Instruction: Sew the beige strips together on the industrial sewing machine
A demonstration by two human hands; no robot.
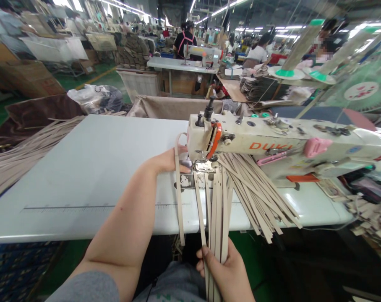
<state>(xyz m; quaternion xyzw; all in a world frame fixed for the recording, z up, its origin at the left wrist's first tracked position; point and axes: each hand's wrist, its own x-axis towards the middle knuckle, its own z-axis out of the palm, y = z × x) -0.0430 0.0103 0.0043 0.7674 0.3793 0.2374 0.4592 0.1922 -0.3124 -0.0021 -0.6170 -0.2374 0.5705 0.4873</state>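
Observation:
My left hand [170,161] reaches in beside the needle area of a sewing machine [241,138]. Its fingertips are partly hidden behind the machine head, so its grip is unclear. One beige strip [179,197] loops up in front of that hand and hangs over the table's front edge. Below the edge, my right hand [226,268] is closed around a bundle of long, flat beige strips [218,214], thumb on top. These strips run up to the metal plate [190,180] under the presser foot. Right of them, more beige strips [256,193] fan out under the machine arm.
The white table [83,167] carries a ruler line near its front. Loose strips [27,147] are heaped at the left. Thread cones [299,50] and a fan [360,90] stand at the right. Behind are fabric stacks, another sewing table [165,63] and several people.

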